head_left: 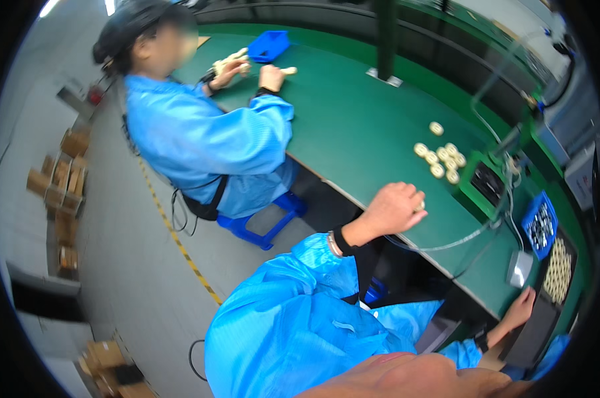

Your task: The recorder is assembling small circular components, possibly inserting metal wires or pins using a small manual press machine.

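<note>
My left hand rests on the green bench near its front edge, fingers curled around a small cream ring. A cluster of several similar cream rings lies on the bench beyond it, with one ring set apart. My right hand lies at the lower right against the edge of a dark tray; the tray holds rows of cream parts. The right hand's fingers are too small to read.
A blue bin of dark small parts, a small grey box and a looping cable sit by the tray. A co-worker in a blue coat sits on a blue stool, handling cream parts near a blue bin. Cardboard boxes line the floor.
</note>
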Demonstrator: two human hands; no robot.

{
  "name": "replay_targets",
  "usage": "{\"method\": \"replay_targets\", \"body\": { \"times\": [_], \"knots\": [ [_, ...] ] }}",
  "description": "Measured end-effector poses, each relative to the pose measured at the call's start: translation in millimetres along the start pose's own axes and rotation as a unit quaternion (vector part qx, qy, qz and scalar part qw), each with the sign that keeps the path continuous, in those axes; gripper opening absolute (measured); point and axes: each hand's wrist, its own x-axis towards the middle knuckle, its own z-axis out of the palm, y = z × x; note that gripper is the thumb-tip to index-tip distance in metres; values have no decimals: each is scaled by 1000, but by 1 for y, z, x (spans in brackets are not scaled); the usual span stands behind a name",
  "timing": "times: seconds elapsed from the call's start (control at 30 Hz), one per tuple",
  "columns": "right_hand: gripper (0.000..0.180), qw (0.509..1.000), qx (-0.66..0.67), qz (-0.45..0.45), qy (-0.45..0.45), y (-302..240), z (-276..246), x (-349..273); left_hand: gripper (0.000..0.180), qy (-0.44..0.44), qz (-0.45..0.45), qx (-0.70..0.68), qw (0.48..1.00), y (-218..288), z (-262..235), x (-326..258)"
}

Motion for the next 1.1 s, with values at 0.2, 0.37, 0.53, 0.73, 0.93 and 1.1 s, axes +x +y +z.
{"method": "replay_targets", "body": {
  "times": [0.2, 0.37, 0.53, 0.73, 0.93, 1.1],
  "knots": [
    [20, 1000, -7, 2, 22, -12, -20, -11, 32, 47, -22, 11, 999, 1, 1, 3],
    [20, 999, 7, 35, 32, -9, -23, -20, 36, 43, -10, 8, 999, 3, 7, 5],
    [20, 999, 10, 24, 33, -15, -28, -17, 36, 56, -10, 11, 998, 3, 5, 5],
    [19, 999, 14, 35, 28, -16, -28, -16, 35, 57, -12, 8, 998, 3, 5, 7],
    [16, 998, 25, 45, 41, -19, -30, -15, 35, 51, -17, -10, 998, 2, 6, 8],
    [15, 996, 49, 52, 52, -19, -27, -15, 35, 14, -5, -62, 998, -1, 0, 16]
  ]
}}
